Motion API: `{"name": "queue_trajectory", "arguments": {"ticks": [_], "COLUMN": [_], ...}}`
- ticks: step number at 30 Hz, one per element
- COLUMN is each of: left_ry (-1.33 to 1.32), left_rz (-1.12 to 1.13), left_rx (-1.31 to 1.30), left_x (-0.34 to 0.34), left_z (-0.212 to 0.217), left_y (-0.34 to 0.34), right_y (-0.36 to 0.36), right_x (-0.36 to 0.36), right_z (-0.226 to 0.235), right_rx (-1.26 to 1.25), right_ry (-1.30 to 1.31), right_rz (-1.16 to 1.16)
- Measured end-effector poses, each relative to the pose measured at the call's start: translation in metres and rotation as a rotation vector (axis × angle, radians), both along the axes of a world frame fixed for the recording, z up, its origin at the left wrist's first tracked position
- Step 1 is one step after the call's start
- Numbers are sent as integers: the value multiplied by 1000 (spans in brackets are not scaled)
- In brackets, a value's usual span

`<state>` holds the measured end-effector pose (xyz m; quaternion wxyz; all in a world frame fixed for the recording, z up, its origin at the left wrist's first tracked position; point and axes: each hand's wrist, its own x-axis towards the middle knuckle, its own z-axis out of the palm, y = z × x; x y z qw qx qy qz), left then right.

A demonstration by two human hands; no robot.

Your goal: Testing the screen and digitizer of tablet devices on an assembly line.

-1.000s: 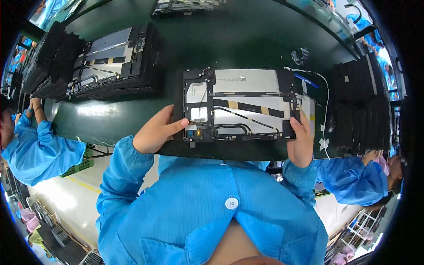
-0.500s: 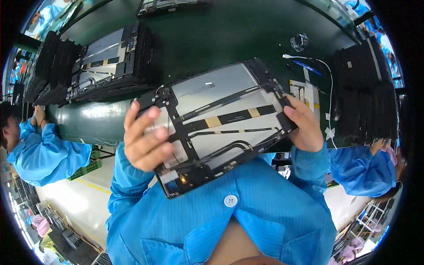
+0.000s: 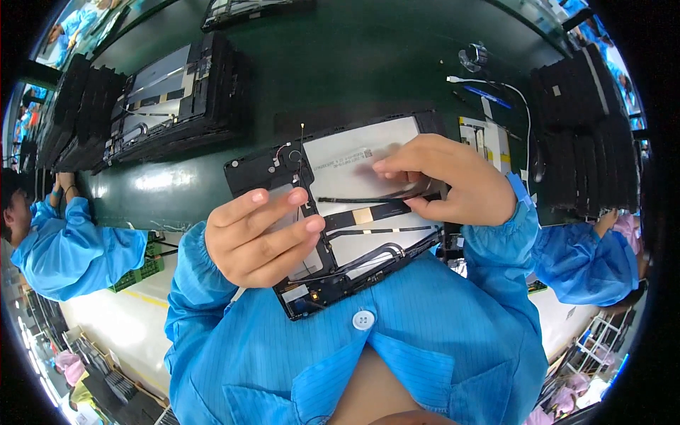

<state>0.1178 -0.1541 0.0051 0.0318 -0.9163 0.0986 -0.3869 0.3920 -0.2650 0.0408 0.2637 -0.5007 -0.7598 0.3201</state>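
An opened tablet [image 3: 368,149] lies tilted in front of me, its silver battery cells and black inner parts facing up. My left hand [image 3: 265,237] is over its left part, fingers stretched and apart, the fingertips beside a thin black wire [image 3: 303,152] whose gold tip points away from me. My right hand [image 3: 464,180] is over the tablet's right side, thumb and fingers bent around a flat black ribbon cable [image 3: 361,200]; the cable's far end is hidden under them. Below that cable runs a wider black strip [image 3: 386,212] with tan tape.
Stacks of similar opened tablets [image 3: 166,92] stand at the left. Black stacked panels [image 3: 584,134] are at the right, near a white cable [image 3: 528,117], a blue pen [image 3: 489,97] and a loose battery-like part [image 3: 485,142]. Co-workers' blue sleeves [image 3: 78,248] show at both sides.
My right hand has moved from the tablet's right edge inward onto the ribbon cable. My left hand has shifted right. The thin wire now sticks out toward the far edge, and the ribbon cable has changed position.
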Motion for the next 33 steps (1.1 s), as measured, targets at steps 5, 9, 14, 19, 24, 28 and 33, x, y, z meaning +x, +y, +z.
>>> {"name": "queue_trajectory", "arguments": {"ticks": [5, 9, 14, 19, 24, 28, 33], "left_ry": [25, 32, 68, 89, 102, 127, 199], "left_rz": [-17, 11, -5, 7, -5, -85, -368], "left_rx": [36, 20, -65, -52, -59, -104, -630], "left_x": [2, 7, 12, 12, 16, 23, 23], "left_z": [0, -1, -7, -1, -3, 5, 6], "left_y": [3, -1, -1, -4, 2, 9, 34], "right_y": [-1, -6, -2, -6, 0, 10, 15], "right_x": [5, 7, 12, 14, 15, 34, 78], "right_z": [-6, -10, -1, -15, -13, -10, -35], "right_rx": [143, -176, -448, 53, -227, -273, -111], "right_ry": [-39, -35, 22, -114, -26, 86, 1091], "right_rz": [48, 9, 44, 1, 46, 233, 320]}}
